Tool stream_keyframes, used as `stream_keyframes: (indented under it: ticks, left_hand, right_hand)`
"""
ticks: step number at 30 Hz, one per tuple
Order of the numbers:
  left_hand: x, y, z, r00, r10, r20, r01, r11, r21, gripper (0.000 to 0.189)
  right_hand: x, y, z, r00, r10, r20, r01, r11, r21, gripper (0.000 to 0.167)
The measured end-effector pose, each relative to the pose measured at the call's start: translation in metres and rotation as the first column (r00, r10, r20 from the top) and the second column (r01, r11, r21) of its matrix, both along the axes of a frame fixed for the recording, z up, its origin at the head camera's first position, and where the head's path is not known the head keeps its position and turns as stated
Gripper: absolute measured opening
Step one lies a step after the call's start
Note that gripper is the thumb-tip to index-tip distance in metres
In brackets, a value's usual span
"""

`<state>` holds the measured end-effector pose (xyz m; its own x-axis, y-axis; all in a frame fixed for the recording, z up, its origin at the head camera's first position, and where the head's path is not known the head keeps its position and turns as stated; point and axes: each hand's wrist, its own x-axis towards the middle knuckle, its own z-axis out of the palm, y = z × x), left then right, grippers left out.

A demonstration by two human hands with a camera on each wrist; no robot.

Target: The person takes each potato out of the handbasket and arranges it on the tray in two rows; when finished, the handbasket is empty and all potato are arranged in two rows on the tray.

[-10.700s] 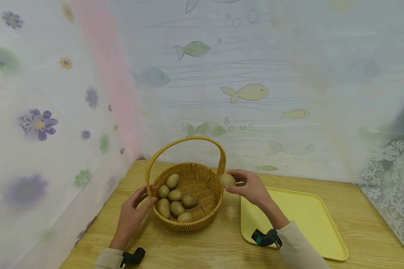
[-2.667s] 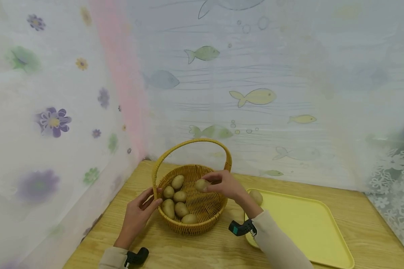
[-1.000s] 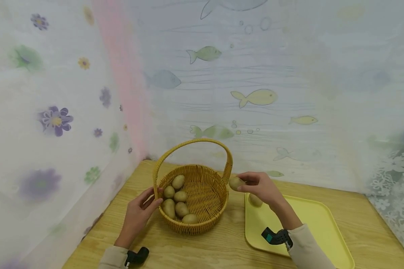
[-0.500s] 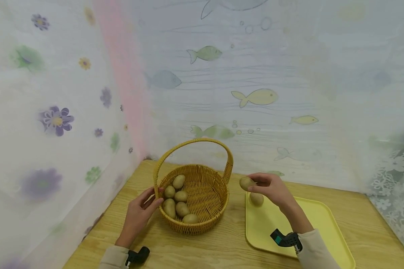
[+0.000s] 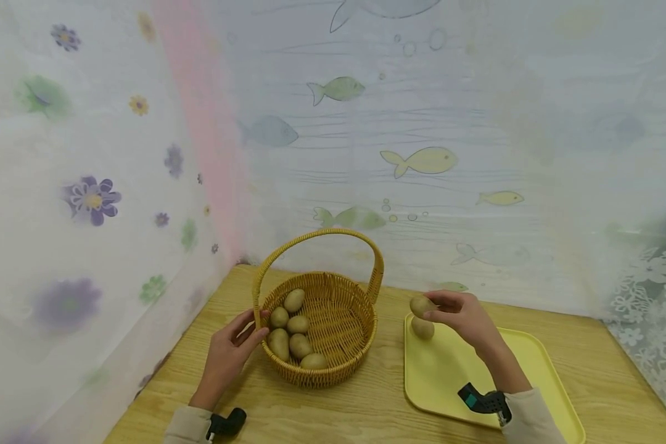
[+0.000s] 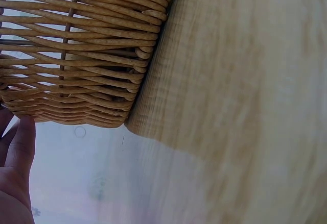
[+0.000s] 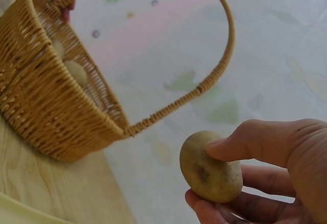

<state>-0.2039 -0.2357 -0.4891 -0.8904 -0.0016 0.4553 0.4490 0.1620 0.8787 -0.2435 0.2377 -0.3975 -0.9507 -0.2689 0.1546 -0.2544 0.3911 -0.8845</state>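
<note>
In the head view, a round wicker basket (image 5: 341,320) with a tall handle (image 5: 333,232) stands on a wooden surface (image 5: 333,413). Inside it, six potatoes (image 5: 298,324) lie together toward the left side. The left hand (image 5: 226,356) grips the basket at its left, where the handle meets the rim. The right hand (image 5: 470,322) pinches the held potato (image 5: 420,306) between thumb and fingers, over the far left corner of a yellow tray (image 5: 466,370). On this same corner rests the other potato (image 5: 423,328); whether the two potatoes touch, I cannot tell. On each wrist, a black device (image 5: 227,422) sits by a beige sleeve (image 5: 533,419).

In the left wrist view, the woven wall of the basket occupies the upper left. The left hand is mostly cut by the edge, so its grip is seen only partly, but one finger touches the basket.

In the right wrist view, the thumb presses the held potato, which has a dark spot, and the other fingers support it from below. The basket stands behind, apart from it.
</note>
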Motion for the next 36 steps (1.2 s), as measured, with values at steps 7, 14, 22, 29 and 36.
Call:
stream_keyframes:
  ticks: [7,14,22,29,36]
  left_hand:
    - [-0.001,-0.001,-0.001,1.000,-0.007,-0.008,0.007,1.000,-0.009,0.047]
    - [0.000,-0.001,0.001,1.000,-0.006,-0.005,0.006,1.000,-0.009,0.046]
    - [0.000,-0.001,-0.001,1.000,0.012,0.000,-0.012,1.000,-0.018,0.046]
    - [0.000,-0.001,0.000,1.000,0.016,-0.006,-0.016,1.000,-0.015,0.047]
    - [0.000,0.000,0.000,1.000,0.016,-0.008,-0.016,1.000,-0.021,0.047]
  right_hand:
    - [0.001,0.007,-0.005,1.000,-0.014,-0.005,0.014,1.000,0.000,0.048]
    - [0.003,0.013,-0.011,1.000,-0.027,-0.001,0.027,1.000,-0.005,0.050]
    - [0.005,0.020,-0.018,0.997,-0.073,0.014,0.073,0.997,0.017,0.052]
    - [0.005,0.026,-0.022,0.993,-0.115,0.025,0.114,0.992,0.049,0.053]
    - [0.002,0.034,-0.030,0.990,-0.136,0.025,0.134,0.989,0.064,0.053]
